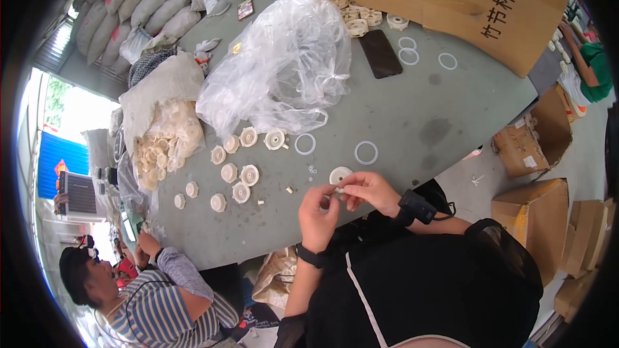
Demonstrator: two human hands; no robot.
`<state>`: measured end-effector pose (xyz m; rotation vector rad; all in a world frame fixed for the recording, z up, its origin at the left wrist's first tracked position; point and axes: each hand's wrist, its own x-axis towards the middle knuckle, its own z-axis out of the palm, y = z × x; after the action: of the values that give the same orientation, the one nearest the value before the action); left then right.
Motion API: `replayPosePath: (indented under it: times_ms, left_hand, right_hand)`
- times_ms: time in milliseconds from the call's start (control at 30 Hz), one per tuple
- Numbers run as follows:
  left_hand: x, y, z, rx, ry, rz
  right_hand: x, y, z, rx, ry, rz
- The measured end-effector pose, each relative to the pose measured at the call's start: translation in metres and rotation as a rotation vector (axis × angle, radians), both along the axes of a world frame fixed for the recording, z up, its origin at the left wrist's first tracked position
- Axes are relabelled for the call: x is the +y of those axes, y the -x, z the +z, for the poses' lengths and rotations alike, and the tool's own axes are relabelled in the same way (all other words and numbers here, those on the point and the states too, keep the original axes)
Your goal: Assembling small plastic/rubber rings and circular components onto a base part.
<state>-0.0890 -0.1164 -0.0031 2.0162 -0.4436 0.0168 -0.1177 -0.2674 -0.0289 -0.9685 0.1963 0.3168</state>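
Observation:
My left hand (318, 218) and my right hand (372, 192) meet close to the table's near edge. The fingertips of both pinch a small white piece (339, 189), mostly covered by the fingers, so its shape is unclear. Just beyond them lies a cream round plastic lid (339, 174), partly hidden by the right hand. Translucent sealing rings (366, 153) rest on the table farther out, with a few tiny clear rings (312, 169) left of the lid. Several cream lids (249, 174) are spread to the left. A small cream plug (289, 189) lies nearer my left hand.
A crumpled clear plastic bag (277, 58) covers the table's far middle. Beyond it are a dark phone (380, 54), piled lids (358, 19) and a large cardboard box (445, 0). An open sack of cream parts (158, 148) sits left. Another person (155, 296) works at the lower left.

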Motion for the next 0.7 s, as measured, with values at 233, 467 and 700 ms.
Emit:
replayPosePath:
  times_ms: [233, 467, 700]
  left_hand:
    - [-0.006, -0.013, -0.015, -0.132, -0.355, -0.076]
    - [-0.016, -0.024, -0.025, -0.293, -0.579, -0.234]
    - [-0.007, -0.019, -0.011, 0.745, 0.615, -0.149]
  right_hand:
    - [-0.009, 0.003, -0.02, -0.051, -0.019, -0.226]
    - [-0.012, 0.004, -0.011, -0.027, -0.077, -0.292]
    - [-0.013, 0.004, -0.002, -0.128, -0.1, -0.204]
